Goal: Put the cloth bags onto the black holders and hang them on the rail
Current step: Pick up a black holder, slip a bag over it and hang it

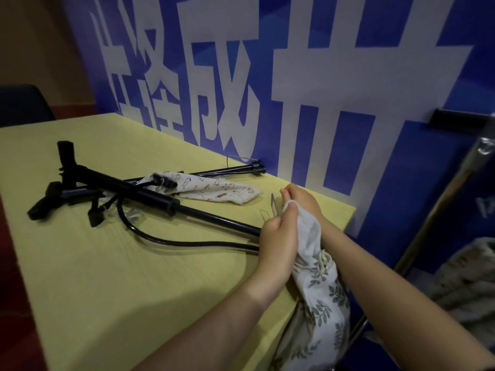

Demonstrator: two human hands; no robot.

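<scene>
Our left-hand fingers (290, 210) are curled round the white upper end of the leaf-print cloth bag (318, 287), thumb pressed on top, while the right hand (301, 198) pinches the same end from behind with its fingers bent; most of that hand's fingers are hidden by the cloth and by the left hand (278, 236). We see a thin metal wire (273, 207) poking up just beside the left thumb, but we cannot tell what it belongs to.

Starting at the left edge of the desk (107, 277), a tangle of black stand parts (67, 191) lies on its side, its joints and clamps too dark to sort out. From it a long black rail (203, 212) runs towards the right edge and vanishes behind the left hand; a black curved tube (166, 241) loops below it. Near the back edge, an animal-print cloth bag (214, 190) lies flat, its mouth hidden under a black holder (167, 182), with a thinner black rod (233, 169) behind it.

The front-left stretch of the desk offers open room. The leaf-print bag drapes over the front-right corner and hangs off the desk, its lower end cut off by the frame.

Behind the desk stands a blue banner (417, 162) with large white characters, cropped at the top; we cannot read them with confidence. At the far right, a blurred patterned cloth (466, 282) is only partly in view.
</scene>
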